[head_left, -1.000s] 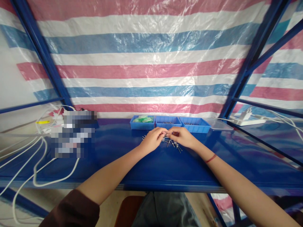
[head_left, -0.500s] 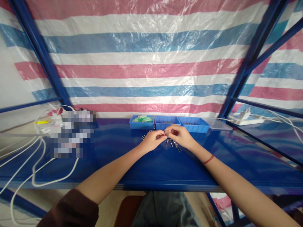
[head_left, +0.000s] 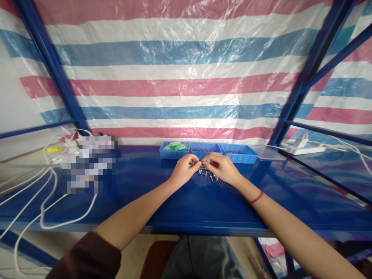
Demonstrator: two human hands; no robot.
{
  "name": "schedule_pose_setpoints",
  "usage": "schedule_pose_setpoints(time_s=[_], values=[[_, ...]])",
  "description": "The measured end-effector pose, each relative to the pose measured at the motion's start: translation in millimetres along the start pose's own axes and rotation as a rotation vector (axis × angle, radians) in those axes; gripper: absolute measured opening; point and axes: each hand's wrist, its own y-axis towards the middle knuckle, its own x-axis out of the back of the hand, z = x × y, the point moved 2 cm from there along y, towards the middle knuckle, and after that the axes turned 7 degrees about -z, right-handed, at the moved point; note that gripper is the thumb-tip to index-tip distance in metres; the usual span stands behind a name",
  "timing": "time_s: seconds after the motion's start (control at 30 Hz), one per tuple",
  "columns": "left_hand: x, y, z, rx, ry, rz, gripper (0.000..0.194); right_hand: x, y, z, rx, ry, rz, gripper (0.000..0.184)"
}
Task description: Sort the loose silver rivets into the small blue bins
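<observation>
My left hand (head_left: pixel 183 170) and my right hand (head_left: pixel 223 167) meet above the blue table, just in front of the bins. Both are closed, thumbs and fingertips pinching a small thin dark metal part (head_left: pixel 201 161) between them; its exact kind is too small to make out. Beneath and between the hands lie several loose metal pins (head_left: pixel 210 176), slim and screw-like, each with a wider silver collar. My left fingers and palm hide some of this pile.
Three blue bins stand in a row at the back: the left bin (head_left: pixel 174 155) holds green and white packets, the middle bin (head_left: pixel 205 147) and right bin (head_left: pixel 240 158) small metal pieces. A clear lid (head_left: pixel 271 154) lies to their right. White cables (head_left: pixel 43 209) hang at left; a power strip (head_left: pixel 305 149) sits right.
The fingertips have shifted slightly around the small part, and my left hand has turned a little more upright, its fingers curling. The loose pins and bins stay in place.
</observation>
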Motion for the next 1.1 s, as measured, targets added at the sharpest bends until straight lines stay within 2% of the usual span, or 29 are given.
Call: schedule_pose_setpoints(time_s=[0.13, 0.23, 0.43, 0.5, 0.57, 0.67, 0.83, 0.97, 1.1], values=[[-0.6, 1, 3, -0.044, 0.035, -0.016, 0.016, -1, 1, -12, -0.036, -0.067, 0.040, 0.025], [-1.5, 1, 7, -0.038, 0.100, 0.013, 0.029, 4, 2, -26, -0.102, -0.197, 0.053, 0.028], [1.9, -2, 5, -0.087, 0.415, 0.171, 0.026, 43, -1, -62, -0.426, -0.591, -0.187, 0.027], [2.0, -4, 6, -0.090, 0.490, 0.235, 0.032, 54, -5, -70, -0.530, -0.668, -0.234, 0.029], [0.9, -5, 7, -0.097, 0.526, 0.290, 0.037, 59, -7, -74, -0.571, -0.681, -0.241, 0.034], [-0.6, -5, 10, -0.108, 0.533, 0.324, 0.030, 54, -5, -71, -0.504, -0.600, -0.188, 0.036], [0.8, -3, 7, -0.106, 0.517, 0.302, 0.017, 22, 0, -47, -0.277, -0.331, 0.042, 0.028], [2.5, -3, 2, -0.105, 0.520, 0.287, 0.016, -1, -3, -29, -0.174, -0.142, 0.189, 0.022], [1.7, -4, 5, -0.103, 0.542, 0.312, 0.019, -9, -6, -23, -0.110, -0.079, 0.243, 0.018]])
